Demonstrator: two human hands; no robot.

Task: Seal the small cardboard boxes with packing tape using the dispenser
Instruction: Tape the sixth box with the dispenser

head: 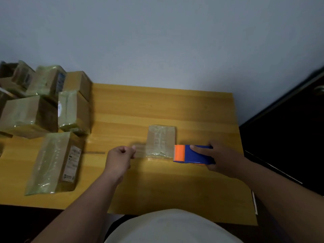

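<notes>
A small flat cardboard box covered in glossy tape lies on the yellow wooden table. My right hand grips the blue and orange tape dispenser at the box's right front corner, index finger lying along its top. A strip of clear tape stretches left from the dispenser across the box's near end. My left hand pinches the free end of that strip just left of the box.
Several taped cardboard boxes are piled at the table's left end, and one longer box lies nearer the front edge. A dark door stands to the right. The grey wall runs behind the table.
</notes>
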